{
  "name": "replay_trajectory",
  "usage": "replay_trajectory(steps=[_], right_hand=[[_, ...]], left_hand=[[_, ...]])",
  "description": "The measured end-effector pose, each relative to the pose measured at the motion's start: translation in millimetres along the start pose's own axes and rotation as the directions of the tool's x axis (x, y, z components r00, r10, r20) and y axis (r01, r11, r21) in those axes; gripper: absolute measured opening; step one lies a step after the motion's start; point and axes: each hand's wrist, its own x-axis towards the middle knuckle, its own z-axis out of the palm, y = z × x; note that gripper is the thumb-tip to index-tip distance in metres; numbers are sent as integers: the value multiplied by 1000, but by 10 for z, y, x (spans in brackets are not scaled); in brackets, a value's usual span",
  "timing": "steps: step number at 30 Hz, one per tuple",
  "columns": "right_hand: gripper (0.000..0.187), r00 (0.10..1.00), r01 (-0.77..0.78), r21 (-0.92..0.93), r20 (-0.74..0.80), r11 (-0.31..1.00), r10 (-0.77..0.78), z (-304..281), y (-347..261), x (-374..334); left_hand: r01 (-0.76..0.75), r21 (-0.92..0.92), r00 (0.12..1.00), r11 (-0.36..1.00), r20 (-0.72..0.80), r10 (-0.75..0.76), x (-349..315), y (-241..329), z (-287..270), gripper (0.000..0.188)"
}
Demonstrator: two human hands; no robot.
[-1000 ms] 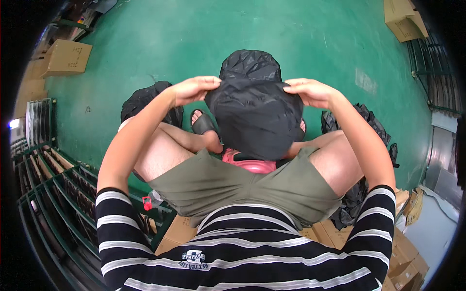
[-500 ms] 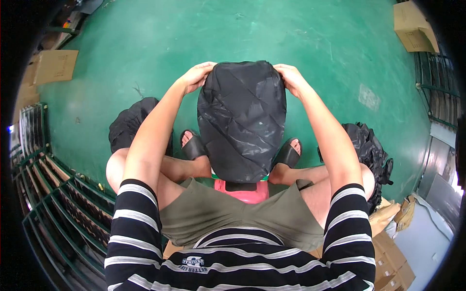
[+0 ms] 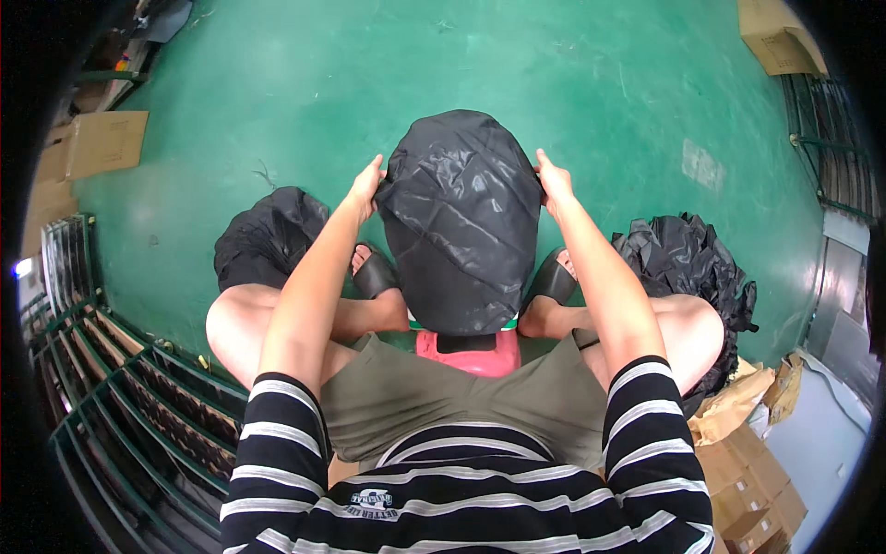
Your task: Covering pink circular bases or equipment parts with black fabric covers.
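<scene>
A shiny black fabric cover [image 3: 457,222] lies in front of me between my knees, wrinkled and drawn into a long oval. It hides whatever is under it. My left hand [image 3: 367,187] is closed at its left side, fingers gripping the edge. Opposite, my right hand [image 3: 554,182] pinches the right edge, with one digit pointing up. Below the cover's near end shows a pink plastic stool [image 3: 469,355] with a white and green rim strip above it.
Heaps of black fabric lie beside my left knee [image 3: 268,238] and right knee [image 3: 688,263]. Dark metal racks [image 3: 138,397] line the left. Cardboard boxes stand at left [image 3: 106,143], upper right [image 3: 780,37] and lower right [image 3: 752,485], near brown paper [image 3: 729,406]. The floor [image 3: 305,74] is green.
Both hands have slid from the far corners of the cover toward me along its sides. The far end now looks rounded instead of squared off.
</scene>
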Motion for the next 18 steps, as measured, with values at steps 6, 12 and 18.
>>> replay_trajectory(steps=[6,12,18], right_hand=[[54,946,203,-102,-236,974,-222,-159,296,-554],[36,816,464,-319,-210,826,-539,-93,767,-774],[35,767,478,-468,-189,743,-613,-255,1364,-855]], left_hand=[[-306,191,875,933,-331,354,-637,-539,263,70],[-594,463,552,658,-360,752,-743,-1087,311,49],[-456,609,584,649,-345,735,-778,-1546,256,49]])
